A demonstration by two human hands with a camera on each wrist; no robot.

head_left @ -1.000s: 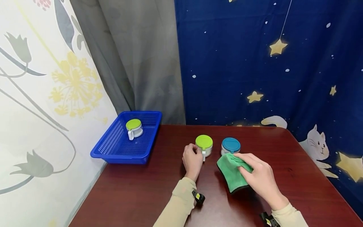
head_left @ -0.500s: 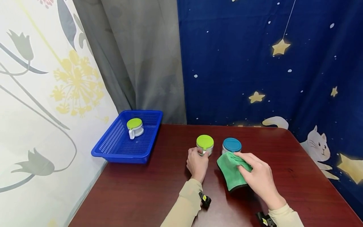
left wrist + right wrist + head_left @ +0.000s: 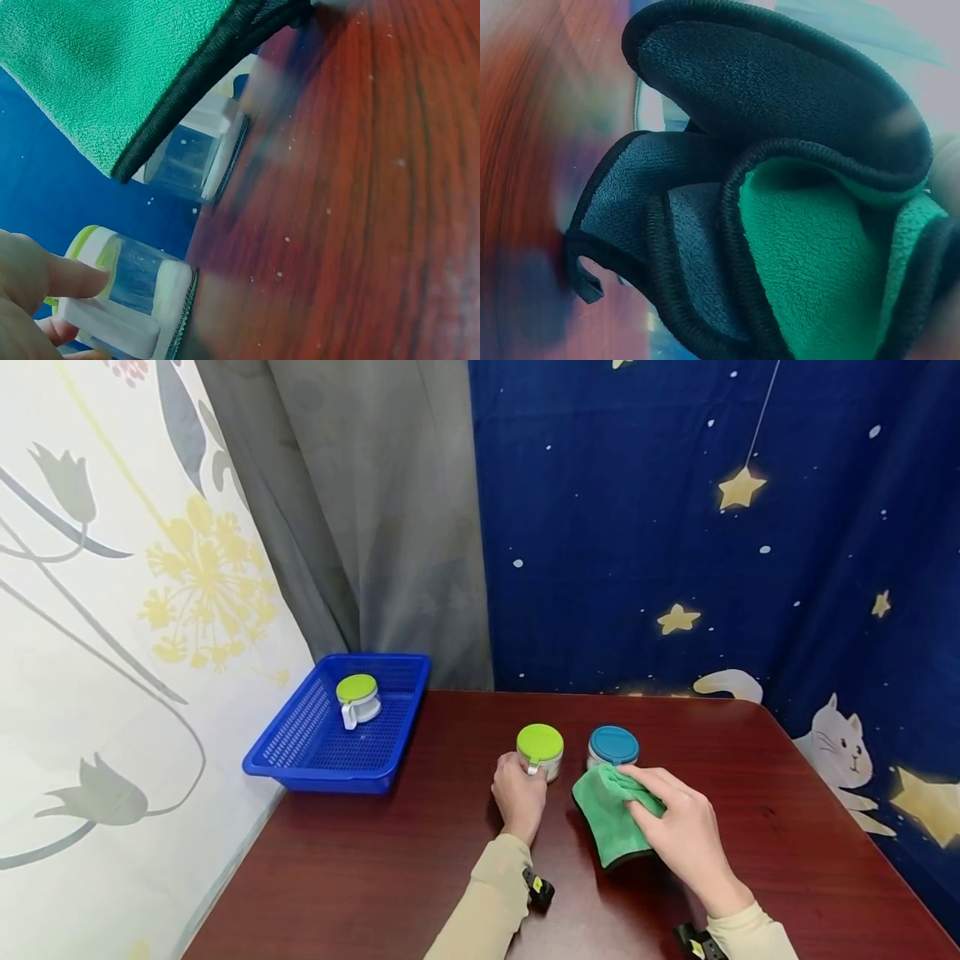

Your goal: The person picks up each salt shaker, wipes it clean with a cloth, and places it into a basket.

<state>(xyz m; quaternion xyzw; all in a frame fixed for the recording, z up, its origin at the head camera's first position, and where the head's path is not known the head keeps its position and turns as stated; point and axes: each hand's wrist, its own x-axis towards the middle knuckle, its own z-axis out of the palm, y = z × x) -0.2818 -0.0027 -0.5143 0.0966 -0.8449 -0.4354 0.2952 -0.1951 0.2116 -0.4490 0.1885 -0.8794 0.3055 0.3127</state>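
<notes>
My left hand (image 3: 519, 797) grips the white handle of a clear seasoning jar with a lime-green lid (image 3: 540, 743). In the left wrist view the thumb lies along the handle of this jar (image 3: 135, 274), which stands upright at the table surface. My right hand (image 3: 686, 831) pinches a folded green cloth (image 3: 615, 818) with dark edging. The cloth hangs in front of a blue-lidded seasoning jar (image 3: 613, 745) and hides its lower part. In the right wrist view the dark grey underside of the cloth (image 3: 765, 82) shows in loose folds.
A blue plastic basket (image 3: 330, 781) stands at the table's left back edge. In it sits another green-lidded jar (image 3: 358, 689) with a white handle. The dark red wooden table (image 3: 375, 877) ends at curtains behind and a patterned cloth wall on the left.
My left hand has moved slightly right and closed on the green-lidded jar's handle. That jar has shifted a little toward me. My right hand and the cloth are almost unmoved.
</notes>
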